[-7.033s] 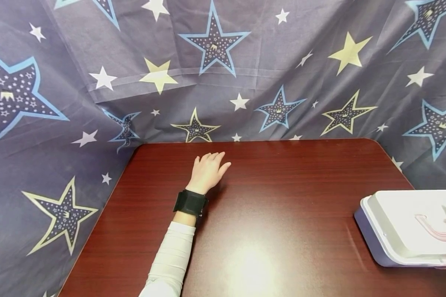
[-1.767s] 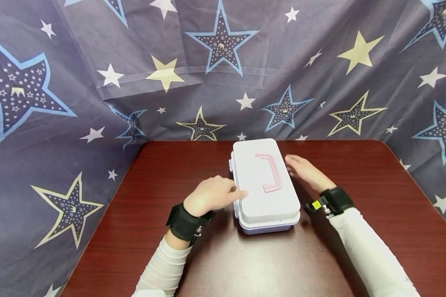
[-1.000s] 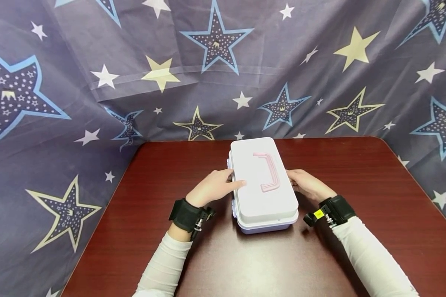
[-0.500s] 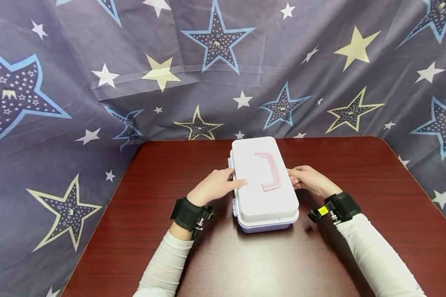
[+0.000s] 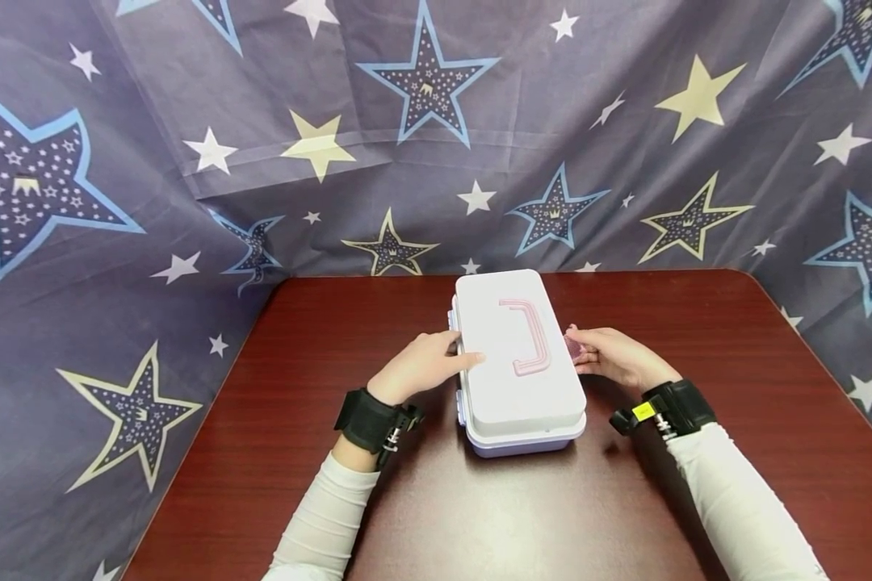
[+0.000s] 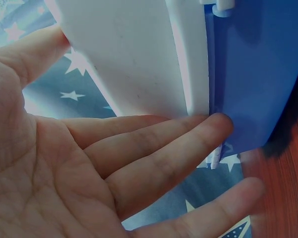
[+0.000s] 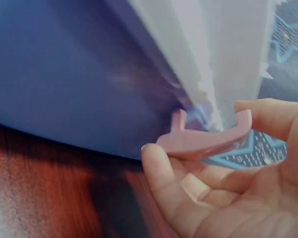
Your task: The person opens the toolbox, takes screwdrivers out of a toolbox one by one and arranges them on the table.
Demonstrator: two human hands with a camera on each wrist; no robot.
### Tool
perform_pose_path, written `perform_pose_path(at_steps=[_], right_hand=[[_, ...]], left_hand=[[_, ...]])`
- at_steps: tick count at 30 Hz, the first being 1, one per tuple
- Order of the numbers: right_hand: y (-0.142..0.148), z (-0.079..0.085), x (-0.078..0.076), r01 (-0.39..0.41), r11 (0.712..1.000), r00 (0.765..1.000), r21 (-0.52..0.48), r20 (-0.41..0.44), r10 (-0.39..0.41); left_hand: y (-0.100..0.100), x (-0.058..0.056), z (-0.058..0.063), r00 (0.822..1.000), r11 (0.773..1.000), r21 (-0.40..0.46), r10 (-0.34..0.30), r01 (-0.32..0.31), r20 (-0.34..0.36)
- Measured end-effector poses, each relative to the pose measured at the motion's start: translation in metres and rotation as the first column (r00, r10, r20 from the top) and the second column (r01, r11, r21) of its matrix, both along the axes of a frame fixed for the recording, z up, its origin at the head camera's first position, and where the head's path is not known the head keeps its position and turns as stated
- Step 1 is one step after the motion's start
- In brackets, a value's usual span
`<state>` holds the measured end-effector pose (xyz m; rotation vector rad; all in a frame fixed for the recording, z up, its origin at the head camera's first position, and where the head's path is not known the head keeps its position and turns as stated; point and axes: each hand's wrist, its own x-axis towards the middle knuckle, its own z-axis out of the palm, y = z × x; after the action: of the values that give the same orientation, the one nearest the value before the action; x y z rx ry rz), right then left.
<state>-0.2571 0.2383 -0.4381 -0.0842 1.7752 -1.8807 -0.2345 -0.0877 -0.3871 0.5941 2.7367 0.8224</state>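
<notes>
1. The right hand (image 5: 620, 357) pinches the pink latch (image 7: 203, 142) between thumb and fingers. The latch stands out from the box's right side, its far edge away from the lid.
2. The left hand (image 5: 417, 369) is spread: the thumb lies on top of the box, and the fingers reach fairly straight along its left side, touching it near the seam. In the left wrist view 1 finger hangs apart from the rest.
3. Between the 2 hands is the box (image 5: 523, 449), purple below, with a white lid (image 5: 519, 411). It sits on the table toward the back edge, turned slightly. The lid is down and hides the inside.
4. On the lid lies 1 pink handle (image 5: 536, 339), folded flat. Along the left side are 2 pale purple tabs (image 5: 461, 407).
5. Each wrist wears a black strap (image 5: 365, 420), 2 in all; both sleeves (image 5: 327, 508) are white.
6. Under everything is 1 reddish-brown table (image 5: 320, 355); behind it hangs starry cloth (image 5: 378, 177).
</notes>
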Motion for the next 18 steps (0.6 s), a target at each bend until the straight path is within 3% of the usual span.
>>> perform_pose_path(at_steps=[6, 8, 11, 12, 14, 16, 18], right_hand=[[0.016, -0.008, -0.001, 0.012, 0.999, 1.000, -0.041, -0.009, -0.013], [0.015, -0.013, -0.001, 0.025, 1.000, 0.999, 0.010, -0.049, -0.025], [0.007, -0.021, -0.002, 0.056, 0.977, 0.982, 0.205, -0.187, -0.017], [0.004, -0.023, -0.002, 0.075, 0.956, 0.970, 0.285, -0.242, -0.004], [-0.003, -0.027, -0.003, 0.126, 0.885, 0.946, 0.448, -0.323, 0.028], [-0.009, -0.030, -0.004, 0.181, 0.785, 0.909, 0.592, -0.405, 0.096], [-0.014, -0.032, -0.005, 0.231, 0.700, 0.878, 0.676, -0.455, 0.150]], left_hand=[[-0.001, -0.001, 0.000, 1.000, 1.000, 0.003, 0.009, -0.009, 0.004], [-0.002, -0.001, 0.000, 1.000, 1.000, -0.001, 0.015, -0.015, 0.008], [-0.002, -0.001, 0.001, 1.000, 1.000, -0.002, 0.016, -0.016, 0.003], [-0.001, -0.001, 0.001, 1.000, 1.000, -0.002, 0.015, -0.015, 0.001], [-0.001, -0.001, 0.001, 1.000, 1.000, 0.000, 0.010, -0.010, -0.002], [0.000, -0.001, 0.000, 1.000, 1.000, 0.004, 0.006, -0.006, -0.002], [0.001, -0.001, 0.000, 1.000, 1.000, 0.009, 0.004, -0.004, 0.003]])
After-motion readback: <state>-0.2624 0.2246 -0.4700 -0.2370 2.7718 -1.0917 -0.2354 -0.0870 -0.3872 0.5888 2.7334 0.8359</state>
